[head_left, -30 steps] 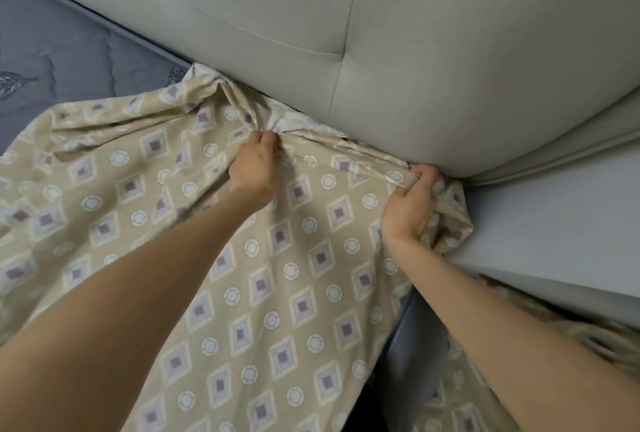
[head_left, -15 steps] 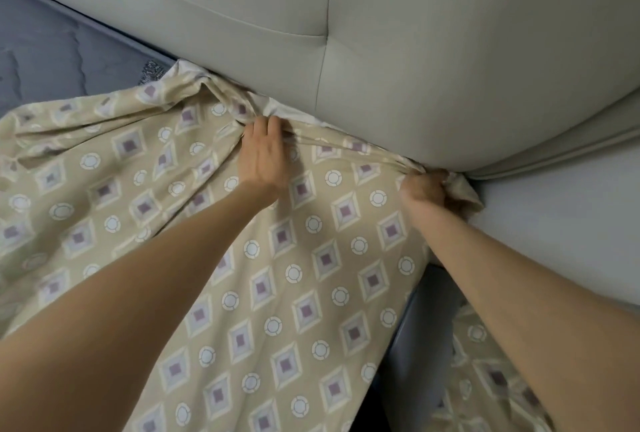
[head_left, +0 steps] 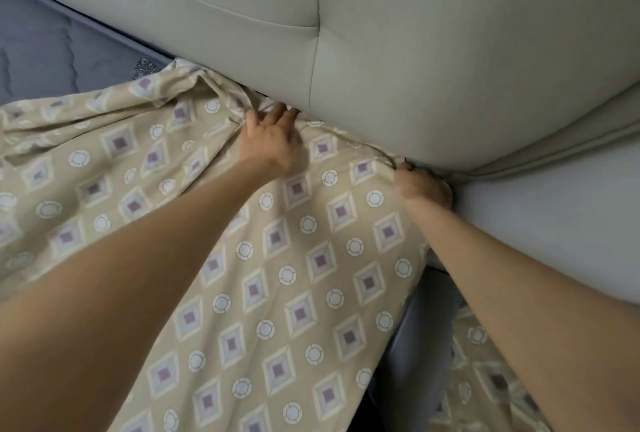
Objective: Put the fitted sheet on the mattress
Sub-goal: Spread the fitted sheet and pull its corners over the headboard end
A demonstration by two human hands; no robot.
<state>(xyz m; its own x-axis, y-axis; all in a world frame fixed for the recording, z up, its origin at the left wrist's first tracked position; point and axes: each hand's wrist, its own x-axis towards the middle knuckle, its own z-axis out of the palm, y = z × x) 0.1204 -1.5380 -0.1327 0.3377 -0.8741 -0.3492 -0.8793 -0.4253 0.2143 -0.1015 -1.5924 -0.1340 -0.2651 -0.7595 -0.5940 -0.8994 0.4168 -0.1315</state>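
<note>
— Both hands went further toward the headboard [head_left: 433, 50] since one second ago. The right hand [head_left: 424, 185] sank to the mattress corner at middle right, and the loose flap of sheet that was hanging beyond it is no more visible.
— And the left hand?
— The left hand [head_left: 272, 142] lies at the centre of the frame, on the fitted sheet [head_left: 277, 275]. Its fingers [head_left: 289, 114] are rather straight and close together, and they push the hem into the dark gap under the headboard. It does not pinch.
— Is the right hand holding something?
— It is blurred, but it seems curled round the hem, because a tight ridge of cloth runs directly into it.
— Where is the sheet?
— It fills the lower left and centre of the frame, over this corner of the mattress [head_left: 52, 50], whose grey quilted top is bare at upper left. Some more sheet hangs at lower right, below the pale bed frame [head_left: 554, 223].
— Which step is it, then?
— I judge it is the fitting of one corner at the headboard end. Much mattress is uncovered, so the task is far from finished.
— What does the next move ask?
— Probably the elastic must go down over the corner and under it, while the left hand guards the hem in the gap. The space looks narrow, so the cloth may slip up if the pull is released early.
</note>
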